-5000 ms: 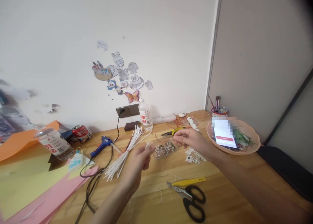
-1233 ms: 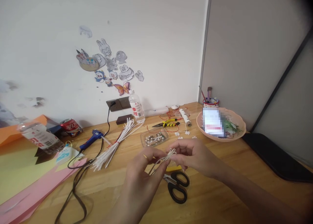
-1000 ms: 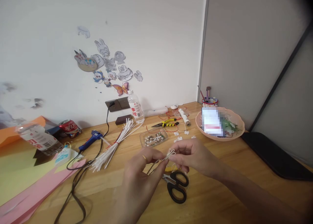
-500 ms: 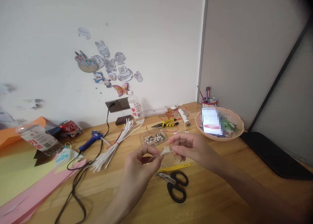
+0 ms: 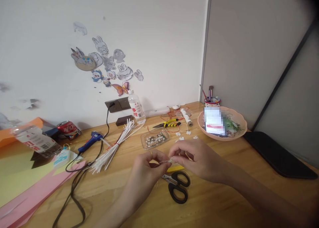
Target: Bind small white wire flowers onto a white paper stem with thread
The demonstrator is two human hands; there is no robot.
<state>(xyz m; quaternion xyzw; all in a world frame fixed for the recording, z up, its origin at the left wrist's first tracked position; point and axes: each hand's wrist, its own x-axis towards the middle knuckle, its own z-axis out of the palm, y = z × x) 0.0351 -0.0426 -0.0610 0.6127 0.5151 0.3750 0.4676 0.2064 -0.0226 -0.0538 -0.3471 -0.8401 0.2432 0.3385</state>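
Observation:
My left hand (image 5: 151, 168) pinches a small piece of looped white cord (image 5: 169, 161) between thumb and forefinger, with a thin strand trailing back over the fingers. From the other side, my right hand (image 5: 195, 156) closes its thumb and fingertips on the same cord, hiding most of the loops. Under the hands lie black-handled scissors (image 5: 178, 190), blades partly covered by my left hand, and a yellow strip (image 5: 175, 168). Just beyond stands a clear tray of beads (image 5: 155, 138). Several small white flower shapes (image 5: 188, 132) are scattered near my right hand.
Left of the hands are a tied bundle of white strips (image 5: 114, 146), a blue glue gun (image 5: 91, 141) with its black cable, and coloured paper (image 5: 45, 191). Yellow-black pliers (image 5: 169, 123) lie behind the tray. A pink bowl (image 5: 243, 135) holding a phone (image 5: 214, 121) stands right.
My right hand has moved left and now grips the cord loops, which earlier showed freely between the hands. The view has shifted slightly, uncovering more white flower shapes.

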